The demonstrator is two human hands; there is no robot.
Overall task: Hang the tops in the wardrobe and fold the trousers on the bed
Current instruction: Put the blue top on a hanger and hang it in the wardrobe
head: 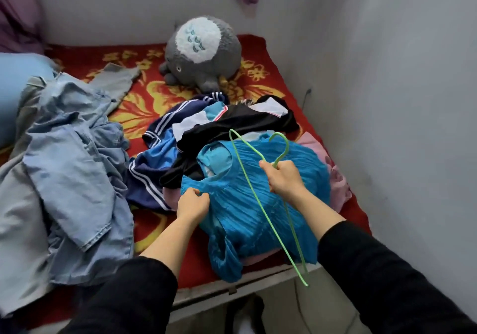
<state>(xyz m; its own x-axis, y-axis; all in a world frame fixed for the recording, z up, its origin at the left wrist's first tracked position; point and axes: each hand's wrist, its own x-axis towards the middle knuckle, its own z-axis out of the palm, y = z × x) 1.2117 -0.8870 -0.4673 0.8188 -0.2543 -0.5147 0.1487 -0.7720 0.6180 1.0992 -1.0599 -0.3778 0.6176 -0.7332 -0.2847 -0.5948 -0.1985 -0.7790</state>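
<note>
A blue pleated top [240, 220] lies on the near part of the bed [154, 220], spread over a heap of other clothes. Its long axis runs from far to near: the round neckline points away and to the left, and the lower end droops over the bed's near edge. The left hand [192, 204] grips the cloth just beside the neckline, its fingers curled tight and bunching a fold of the fabric. The right hand [284, 178] holds a thin green hanger [260, 202] above the top, with its fingers closed in a fist round the neck, just under the hook. The hook points up and away. The hanger's long wire slants from the far left, over the top, down to the near right, past the bed's edge. Under and behind the blue top lie a black garment [232, 127], a navy one with white stripes [152, 168] and something pink [338, 178]. A rumpled pile of pale denim [72, 153] lies to the left. A grey plush toy [204, 52] sits at the far end against the wall.
</note>
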